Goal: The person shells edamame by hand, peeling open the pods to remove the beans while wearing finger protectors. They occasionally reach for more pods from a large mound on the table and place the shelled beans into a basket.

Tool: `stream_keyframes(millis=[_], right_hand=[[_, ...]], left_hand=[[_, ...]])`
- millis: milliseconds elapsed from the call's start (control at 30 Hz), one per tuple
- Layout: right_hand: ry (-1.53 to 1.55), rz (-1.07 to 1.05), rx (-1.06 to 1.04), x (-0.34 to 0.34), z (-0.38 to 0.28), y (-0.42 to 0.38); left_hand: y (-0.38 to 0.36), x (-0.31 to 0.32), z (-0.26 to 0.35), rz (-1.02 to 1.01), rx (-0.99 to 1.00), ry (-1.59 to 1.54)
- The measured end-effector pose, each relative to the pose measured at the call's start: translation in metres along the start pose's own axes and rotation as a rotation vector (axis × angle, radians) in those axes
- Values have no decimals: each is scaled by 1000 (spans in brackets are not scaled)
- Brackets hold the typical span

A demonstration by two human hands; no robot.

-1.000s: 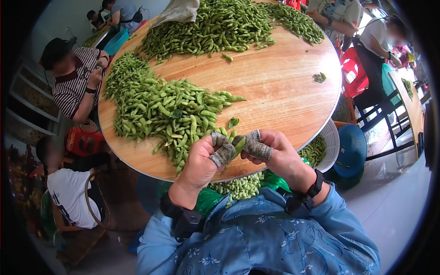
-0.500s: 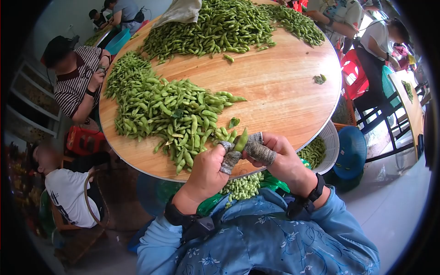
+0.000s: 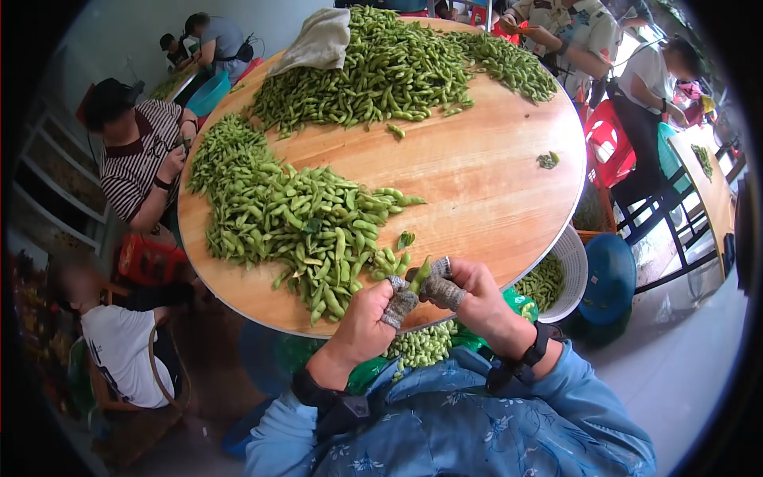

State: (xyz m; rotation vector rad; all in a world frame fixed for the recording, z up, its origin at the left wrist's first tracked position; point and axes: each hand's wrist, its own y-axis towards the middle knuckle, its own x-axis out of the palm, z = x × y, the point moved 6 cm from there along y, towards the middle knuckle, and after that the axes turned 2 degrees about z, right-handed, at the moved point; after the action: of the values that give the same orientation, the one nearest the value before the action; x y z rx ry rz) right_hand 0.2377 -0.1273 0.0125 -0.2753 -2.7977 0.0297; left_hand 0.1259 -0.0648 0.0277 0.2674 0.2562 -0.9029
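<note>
Near the table's front edge, a green edamame pod stands up between my two hands. My left hand is closed, its grey knit-covered thumb and finger pinching the pod from one side. Opposite it, my right hand is closed too, with its grey-wrapped fingertips against the pod. Just beyond my left hand lies a heap of unshelled pods. Shelled pale beans sit below the hands in front of my lap, partly hidden by the hands and the table edge.
A larger pod heap with a cloth on it covers the far side of the round wooden table. At the right stand a white basket holding pods and a blue basin. Several people sit around.
The view has shifted, so the table and heaps appear lower in the picture. Both hands still hold the pod, which has tilted slightly and shows a little less above the fingers.
</note>
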Motion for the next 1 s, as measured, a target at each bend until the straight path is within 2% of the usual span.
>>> stream_keyframes(millis=[67,133,167,200,267,333,400,433,533,600,700,733,800,1000], right_hand=[[3,29,0,-3,3,2],[2,17,-28,-4,3,4],[-26,29,-23,-4,0,3],[-57,42,-22,-5,-2,2],[-11,20,-54,-4,-1,2],[-42,11,60,-3,-1,2],[-18,12,91,-3,1,0],[4,7,122,-3,5,-1],[39,-55,-63,2,2,2],[59,-86,-116,6,3,4],[50,-119,-216,10,-2,5],[26,-131,-252,11,-5,4],[11,-147,-255,9,-3,7],[73,-183,-152,7,1,10]], left_hand=[[4,1,2,-8,-9,-18],[3,0,-2,41,23,194],[1,0,4,68,87,418],[1,0,8,71,99,419],[-1,0,29,190,375,765],[1,3,25,202,417,781],[-5,2,17,226,376,702],[-4,1,15,253,341,542],[-6,-1,3,268,159,149],[-7,-2,-1,260,102,59],[-9,5,-22,269,-144,-484],[-9,5,-18,268,-147,-485],[-9,9,-20,287,-361,-742],[-7,15,-28,179,-502,-949]])
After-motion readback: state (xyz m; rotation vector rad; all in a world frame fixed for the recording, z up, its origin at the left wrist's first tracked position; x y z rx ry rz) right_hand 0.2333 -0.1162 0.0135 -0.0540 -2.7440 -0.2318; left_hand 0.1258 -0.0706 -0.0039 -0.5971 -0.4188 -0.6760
